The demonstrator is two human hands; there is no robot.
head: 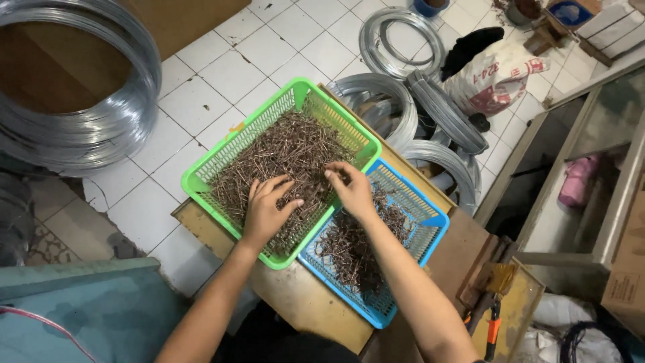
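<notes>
Bright green mesh basket (201, 176) heaped with rusty brown nails (289, 151). Blue mesh basket (430, 225) beside, same brown nails. Dull yellow-brown worktop (302, 296) beneath. Silver-grey wire coils (402, 42) on white tiled floor (222, 74). White sack (494, 77), red print.
</notes>
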